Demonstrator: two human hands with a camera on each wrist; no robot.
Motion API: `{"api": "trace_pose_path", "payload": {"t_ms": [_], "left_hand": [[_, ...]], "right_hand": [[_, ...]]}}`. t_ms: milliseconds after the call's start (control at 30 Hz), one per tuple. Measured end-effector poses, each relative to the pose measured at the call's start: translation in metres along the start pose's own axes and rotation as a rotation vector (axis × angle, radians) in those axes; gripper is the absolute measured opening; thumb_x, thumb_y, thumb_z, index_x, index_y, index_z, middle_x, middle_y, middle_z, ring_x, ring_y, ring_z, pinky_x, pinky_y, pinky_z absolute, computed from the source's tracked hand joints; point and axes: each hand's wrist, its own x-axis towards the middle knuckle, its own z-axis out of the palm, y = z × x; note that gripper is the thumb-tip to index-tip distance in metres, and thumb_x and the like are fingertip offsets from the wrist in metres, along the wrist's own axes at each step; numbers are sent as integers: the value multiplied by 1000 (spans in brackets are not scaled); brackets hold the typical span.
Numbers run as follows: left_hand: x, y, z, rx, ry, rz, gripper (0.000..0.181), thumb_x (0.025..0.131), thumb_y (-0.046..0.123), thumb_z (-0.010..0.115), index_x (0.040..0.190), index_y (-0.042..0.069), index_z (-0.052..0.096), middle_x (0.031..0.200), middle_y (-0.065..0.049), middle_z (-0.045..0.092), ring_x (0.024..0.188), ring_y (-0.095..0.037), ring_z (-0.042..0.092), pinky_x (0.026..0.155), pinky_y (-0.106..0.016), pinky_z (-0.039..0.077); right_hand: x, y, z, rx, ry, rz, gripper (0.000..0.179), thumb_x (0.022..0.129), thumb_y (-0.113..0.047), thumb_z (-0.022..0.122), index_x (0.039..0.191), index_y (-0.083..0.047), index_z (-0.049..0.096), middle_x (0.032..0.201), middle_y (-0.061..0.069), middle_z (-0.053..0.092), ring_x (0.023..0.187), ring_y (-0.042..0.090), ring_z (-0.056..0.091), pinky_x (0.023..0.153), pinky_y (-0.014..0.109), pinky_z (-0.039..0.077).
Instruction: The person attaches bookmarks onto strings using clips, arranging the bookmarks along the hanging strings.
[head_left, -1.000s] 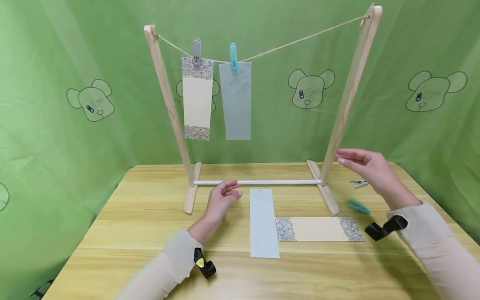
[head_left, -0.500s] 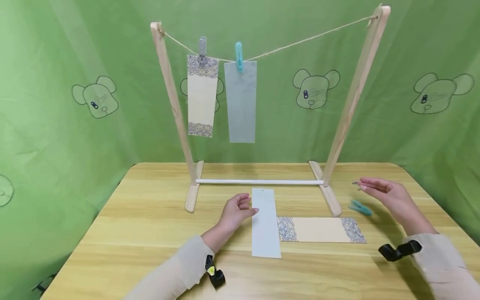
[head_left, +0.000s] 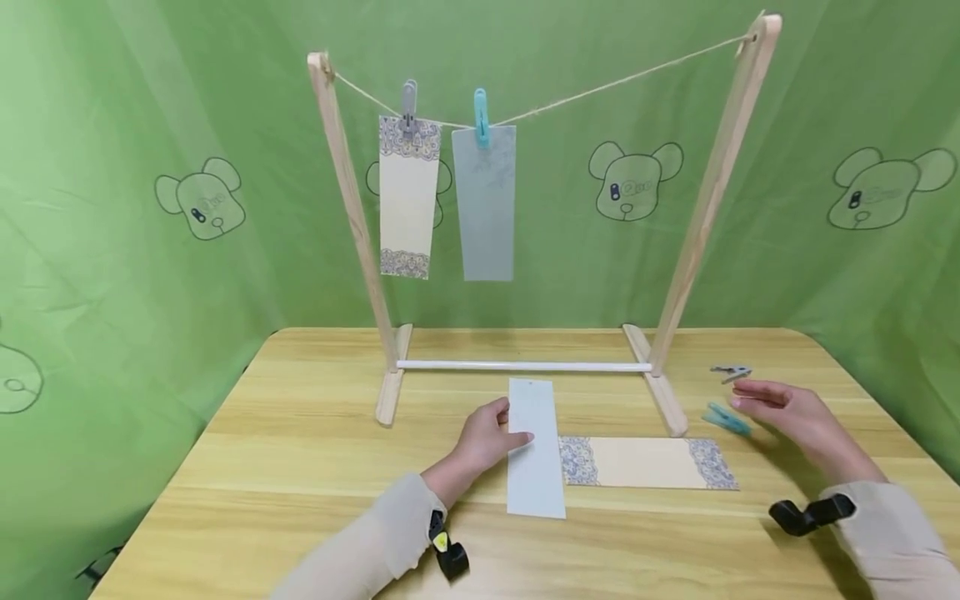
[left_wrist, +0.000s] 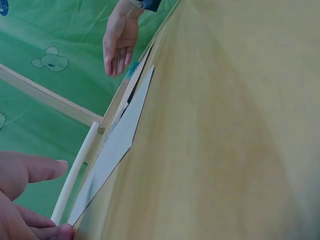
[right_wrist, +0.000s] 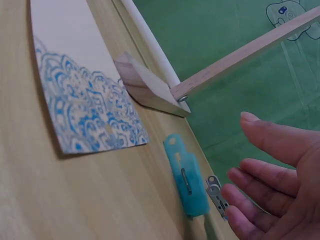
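In the head view my left hand (head_left: 483, 439) is at the left edge of a pale blue card (head_left: 536, 487) lying on the table. The left wrist view shows its fingertips touching the card's edge, with the thumb (left_wrist: 47, 170) raised apart from it. My right hand (head_left: 787, 412), fingers loosely extended and holding nothing, hovers by a teal clothespin (head_left: 726, 418) and a grey clothespin (head_left: 731, 372). Both clothespins also show beside that hand in the right wrist view. A cream card (head_left: 648, 462) with blue lace-patterned ends lies between the hands.
A wooden stand (head_left: 712, 208) with a white crossbar (head_left: 525, 366) stands at the back. From its sagging string (head_left: 622, 81) hang a patterned card (head_left: 408, 204) under a grey clothespin (head_left: 408, 108) and a blue-grey card (head_left: 486, 217) under a teal clothespin (head_left: 481, 117).
My left hand has moved right and down to the pale blue card, its fingers reaching the edge. My right hand has come down from beside the stand's right post to the loose clothespins.
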Motion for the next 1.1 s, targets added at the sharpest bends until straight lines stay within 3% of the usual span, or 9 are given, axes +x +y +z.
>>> {"api": "trace_pose_path", "payload": {"t_ms": [100,200,267,367,600,867,1100], "left_hand": [[1,1,4,72,9,41,75,74,19,81,135,-5,44,125,-18,56,115,-32,53,99,-41,46],[0,3,8,204,22,79,84,69,24,84,136,-4,41,126,-18,54,116,-33,50,99,-42,44],[-1,4,10,288,34,95,92,65,27,86,138,-4,39,129,-19,51,117,-35,47,100,-43,43],[-2,7,13,387,30,78,105,62,32,88,142,-5,31,138,-20,44,124,-35,40,104,-41,40],[-7,15,9,468,-36,37,103,67,25,85,146,-3,25,145,-20,35,131,-35,33,107,-39,37],[-9,12,2,503,-13,50,98,65,19,86,143,-3,31,137,-24,42,125,-39,40,104,-42,40],[-6,9,-10,487,16,45,89,66,13,86,138,-6,38,122,-27,52,112,-39,49,95,-45,46]], "right_hand": [[1,4,3,-32,-17,-20,71,90,-41,61,136,8,39,103,-28,54,86,-22,39,92,30,45],[3,8,9,-30,-34,-33,68,90,-34,64,134,12,39,111,-6,64,83,-21,44,72,8,43],[4,9,13,-24,-41,-37,67,89,-30,65,133,15,39,117,13,63,82,-20,45,71,7,42],[5,10,17,-42,-29,-36,68,88,-29,68,132,15,40,123,30,54,81,-19,46,70,7,44],[6,5,20,-155,-5,-31,72,84,-36,71,130,12,45,127,33,49,83,-13,42,68,12,41],[7,3,25,-177,18,-52,65,83,-33,72,124,13,51,115,28,56,79,-6,45,65,15,43],[8,3,24,-206,16,-31,68,85,-40,69,125,12,50,116,29,55,89,9,50,66,15,43]]}}
